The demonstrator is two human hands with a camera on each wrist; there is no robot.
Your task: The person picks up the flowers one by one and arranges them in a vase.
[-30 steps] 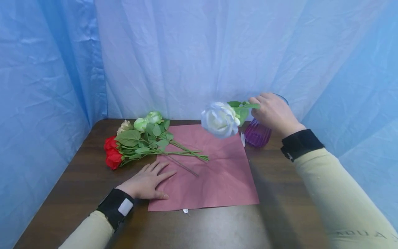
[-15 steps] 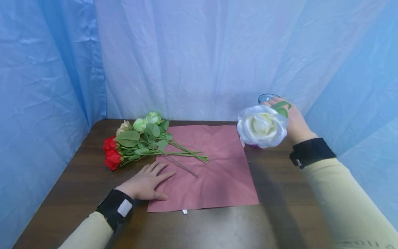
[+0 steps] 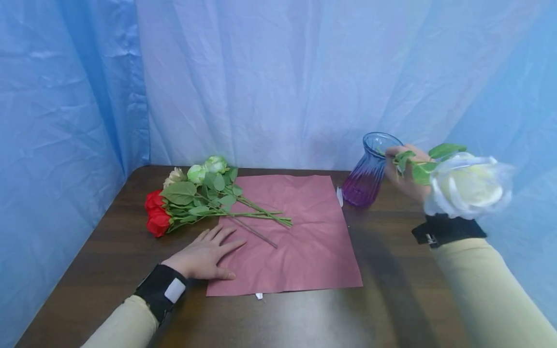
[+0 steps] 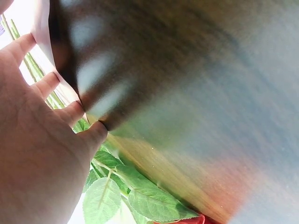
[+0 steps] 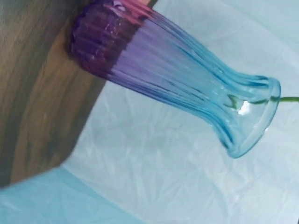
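My right hand point(image 3: 409, 181) grips a white rose point(image 3: 472, 186) by its green stem, beside the mouth of a glass vase point(image 3: 364, 176). The vase fades from blue at the rim to purple at the base. In the right wrist view the stem point(image 5: 290, 99) runs to the vase's rim, and a green piece shows through the glass; the hand is out of that view. The bloom leans right, over my wrist. My left hand point(image 3: 203, 253) lies flat with spread fingers on the left edge of a pink paper sheet point(image 3: 313, 251).
Red flowers point(image 3: 157, 213), green-white blooms point(image 3: 205, 170) and a cream flower point(image 3: 175, 177) lie at the left, their stems crossing the paper. The wooden table point(image 3: 104, 251) meets blue-white curtains point(image 3: 261, 87) behind. White scraps point(image 3: 339, 195) poke out from under the paper.
The white rose has swung rightward from above the paper, past the vase's front, to over my right wrist. The right hand shifted right, uncovering the vase. The left hand stayed put.
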